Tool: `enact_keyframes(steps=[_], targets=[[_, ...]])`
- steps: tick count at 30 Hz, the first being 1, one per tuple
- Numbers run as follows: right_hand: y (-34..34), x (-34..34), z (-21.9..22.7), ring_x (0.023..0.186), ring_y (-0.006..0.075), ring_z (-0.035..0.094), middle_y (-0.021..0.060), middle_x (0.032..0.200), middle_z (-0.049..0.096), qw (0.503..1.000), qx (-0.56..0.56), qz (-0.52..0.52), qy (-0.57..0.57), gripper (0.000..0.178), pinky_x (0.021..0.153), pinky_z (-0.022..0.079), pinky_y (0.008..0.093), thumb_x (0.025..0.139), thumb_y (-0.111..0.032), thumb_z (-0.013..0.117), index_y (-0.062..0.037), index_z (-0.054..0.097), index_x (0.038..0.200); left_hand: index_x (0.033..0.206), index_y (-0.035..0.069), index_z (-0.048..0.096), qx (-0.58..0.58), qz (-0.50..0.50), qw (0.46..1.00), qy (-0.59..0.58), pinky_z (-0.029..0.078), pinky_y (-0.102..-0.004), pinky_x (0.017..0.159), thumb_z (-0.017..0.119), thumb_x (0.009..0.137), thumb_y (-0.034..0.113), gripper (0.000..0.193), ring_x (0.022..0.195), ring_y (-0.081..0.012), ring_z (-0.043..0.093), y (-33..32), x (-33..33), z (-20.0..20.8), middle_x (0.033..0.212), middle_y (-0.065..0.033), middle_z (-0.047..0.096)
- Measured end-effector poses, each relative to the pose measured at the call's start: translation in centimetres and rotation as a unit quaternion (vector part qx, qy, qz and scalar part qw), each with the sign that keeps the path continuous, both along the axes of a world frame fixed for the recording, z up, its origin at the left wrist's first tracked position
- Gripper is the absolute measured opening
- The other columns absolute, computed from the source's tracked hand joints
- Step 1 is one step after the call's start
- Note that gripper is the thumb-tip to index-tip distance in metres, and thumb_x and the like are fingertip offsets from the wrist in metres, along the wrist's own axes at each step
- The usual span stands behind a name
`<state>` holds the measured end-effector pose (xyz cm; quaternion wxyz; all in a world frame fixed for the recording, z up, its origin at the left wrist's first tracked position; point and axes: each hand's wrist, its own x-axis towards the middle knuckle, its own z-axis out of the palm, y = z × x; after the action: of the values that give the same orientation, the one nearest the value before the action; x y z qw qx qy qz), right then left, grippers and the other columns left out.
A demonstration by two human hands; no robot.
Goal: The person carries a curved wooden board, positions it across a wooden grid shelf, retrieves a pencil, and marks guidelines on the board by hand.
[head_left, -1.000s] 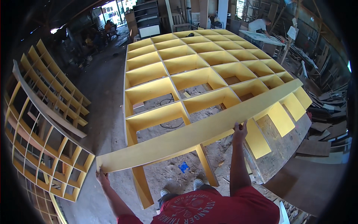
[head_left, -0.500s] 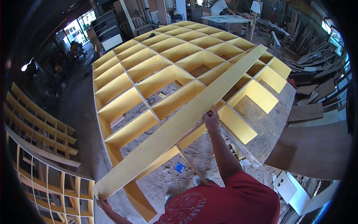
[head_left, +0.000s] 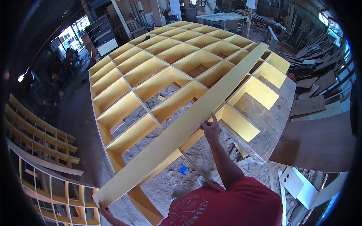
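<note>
A long, flat, yellowish wooden plank (head_left: 181, 126) lies slantwise across the top of a large yellow wooden grid frame (head_left: 130, 94). Its near left end sticks out past the frame's edge. At that end my left hand (head_left: 105, 212) is closed on the plank, its fingers partly hidden under the wood. My right hand (head_left: 210, 129) grips the plank's near edge around the middle, with one finger stretched along it. Below the right hand, a thin wooden strip (head_left: 196, 165) runs from the frame toward my body.
The grid frame rests partly on a worn tabletop (head_left: 269, 130) at the right. More wooden lattice frames (head_left: 41, 135) stand at the left. Scrap boards (head_left: 320, 84) are heaped along the right side. A blue scrap (head_left: 183, 169) lies on the dusty floor. A person (head_left: 209, 6) stands at the far back.
My view has shifted slightly. The right hand sits a little lower and further left along the plank's edge. The plank remains across the grid, held at the same end by my left hand.
</note>
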<state>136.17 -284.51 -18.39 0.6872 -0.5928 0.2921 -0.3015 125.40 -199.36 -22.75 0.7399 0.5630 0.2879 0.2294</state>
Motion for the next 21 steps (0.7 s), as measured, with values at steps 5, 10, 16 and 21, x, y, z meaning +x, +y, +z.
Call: enact_keyframes(steps=[5, 10, 16, 21], targets=[[0.2, -0.4, 1.6, 0.077, 0.0213, 0.076, 0.0167, 0.091, 0.074, 0.999, -0.011, -0.011, -0.032, 0.081, 0.072, 0.068, 0.0349, 0.094, 0.004, 0.074, 0.0046, 0.032, 0.163, 0.145, -0.003, 0.057, -0.01, 0.008, 1.0, -0.024, 0.062, -0.0326, 0.084, 0.073, 0.101, 0.022, 0.053, 0.105, -0.0237, 0.074, -0.5, 0.0, -0.9, 0.123, -0.0152, 0.073], [0.4, -1.0, 0.5, 0.074, 0.0205, 0.076, 0.0156, 0.089, 0.075, 0.999, -0.016, -0.021, 0.019, 0.085, 0.07, 0.065, 0.0336, 0.091, -0.003, 0.079, 0.0034, 0.034, 0.163, 0.143, -0.002, 0.058, 0.005, 0.005, 1.0, 0.003, 0.061, -0.0318, 0.083, 0.074, 0.1, 0.023, 0.052, 0.105, -0.0231, 0.074, 0.5, 0.1, 0.0, 0.121, -0.0141, 0.074], [-0.3, -1.6, 0.1, 0.081, 0.0198, 0.075, 0.0151, 0.099, 0.075, 0.996, -0.063, -0.047, 0.049, 0.088, 0.069, 0.064, 0.0325, 0.089, -0.008, 0.084, 0.0036, 0.037, 0.163, 0.143, -0.002, 0.059, 0.023, 0.041, 0.999, 0.014, 0.061, -0.0392, 0.086, 0.077, 0.099, 0.028, 0.057, 0.104, -0.0265, 0.074, -0.6, 0.7, -0.2, 0.12, -0.0151, 0.074], [-1.0, -0.6, -1.3, 0.087, 0.0197, 0.075, 0.0151, 0.105, 0.074, 0.999, -0.03, -0.006, 0.026, 0.09, 0.069, 0.065, 0.032, 0.091, -0.011, 0.082, 0.0004, 0.035, 0.166, 0.142, -0.002, 0.059, 0.171, 0.116, 0.968, 0.14, 0.06, -0.0431, 0.09, 0.079, 0.097, 0.029, 0.058, 0.106, -0.0292, 0.073, -0.8, 1.1, 0.9, 0.122, -0.0159, 0.074]])
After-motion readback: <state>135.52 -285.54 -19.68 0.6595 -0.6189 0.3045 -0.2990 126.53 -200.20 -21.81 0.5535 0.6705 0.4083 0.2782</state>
